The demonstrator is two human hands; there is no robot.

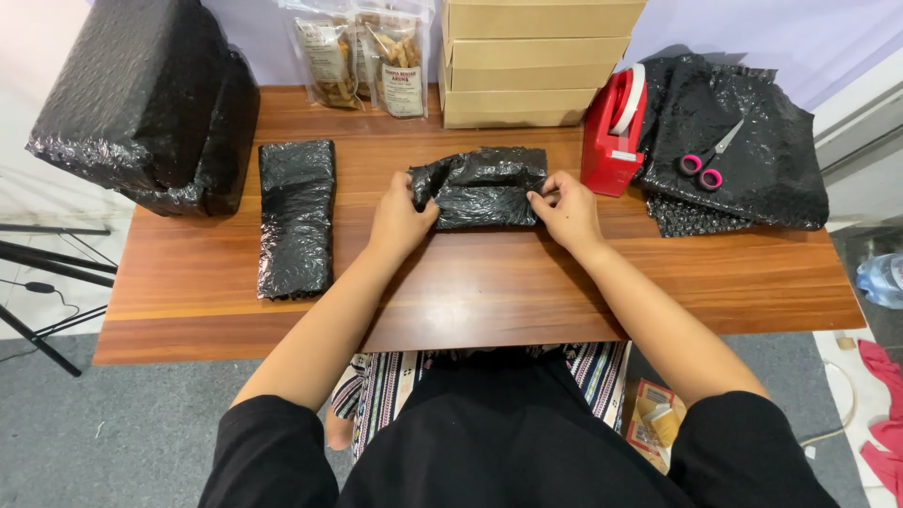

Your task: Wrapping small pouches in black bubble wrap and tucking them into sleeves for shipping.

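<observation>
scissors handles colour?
Pink, on the steel scissors lying on the black bubble-wrap sheets; the head view shows them.

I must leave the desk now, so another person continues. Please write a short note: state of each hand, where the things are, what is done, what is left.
Left hand: fingers pinch the left end of the black bubble-wrap parcel at the table centre.
Right hand: fingers press the parcel's right end.
Done: one wrapped black bundle lies finished to the left.
Left: the parcel's ends are folded but no tape shows on it.
Nearby: red tape dispenser just right of the parcel; pink-handled scissors on spare black bubble-wrap sheets far right; snack bags and cardboard boxes at the back.
</observation>
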